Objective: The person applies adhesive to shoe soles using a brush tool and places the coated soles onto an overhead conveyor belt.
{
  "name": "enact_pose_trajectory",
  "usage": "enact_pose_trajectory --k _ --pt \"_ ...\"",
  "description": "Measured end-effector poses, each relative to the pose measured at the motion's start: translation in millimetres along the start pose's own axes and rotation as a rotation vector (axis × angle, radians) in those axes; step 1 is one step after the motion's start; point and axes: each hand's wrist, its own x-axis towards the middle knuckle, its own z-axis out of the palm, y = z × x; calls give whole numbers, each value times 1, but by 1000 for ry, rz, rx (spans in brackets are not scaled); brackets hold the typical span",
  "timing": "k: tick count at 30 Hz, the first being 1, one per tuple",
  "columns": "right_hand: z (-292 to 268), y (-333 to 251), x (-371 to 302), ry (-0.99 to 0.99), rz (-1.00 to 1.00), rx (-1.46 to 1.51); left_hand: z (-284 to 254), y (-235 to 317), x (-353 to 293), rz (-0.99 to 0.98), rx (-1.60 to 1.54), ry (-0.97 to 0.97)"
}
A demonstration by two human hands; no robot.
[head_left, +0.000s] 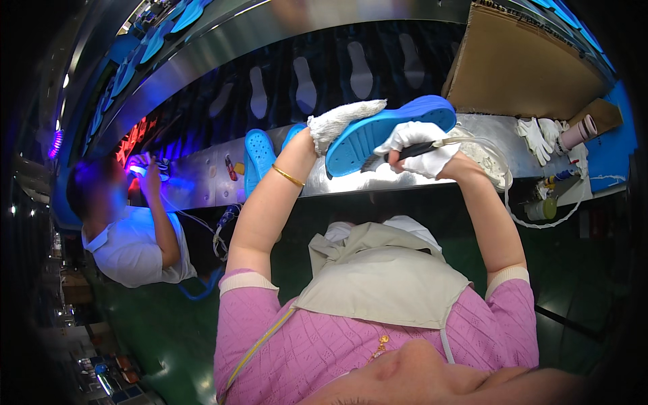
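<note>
My left hand (341, 125), in a white knit glove, grips a bright blue clog (354, 143) along its far side. The clog is tilted, its grooved sole turned toward me over the metal bench. My right hand (426, 156), in a white glove with some fingertips bare, is closed around a black-handled tool (417, 150). This tool's dark, bristle-like tip lies close to the near edge of the sole; whether it touches I cannot tell. A pale cord runs from the tool's back end. Another blue clog (258, 158) with round holes stands left of my left forearm.
Dark moulds with foot-shaped pads (305, 84) line the back. A cardboard sheet (530, 64) stands at the right, near white gloves (535, 140) and a pink roll (579, 133). Red-handled cutters (231, 169) lie on the metal bench (206, 177). A co-worker (138, 246) sits at the left.
</note>
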Motion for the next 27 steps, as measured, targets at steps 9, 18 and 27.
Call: enact_pose_trajectory --k 9,18,27 --pt "42 22 -16 455 -241 -40 -14 -50 17 457 -663 -244" --pt "57 11 -5 483 -143 408 -11 -93 6 566 -847 -155" --pt "60 -2 -4 320 -169 366 -8 -97 0 642 -852 -111"
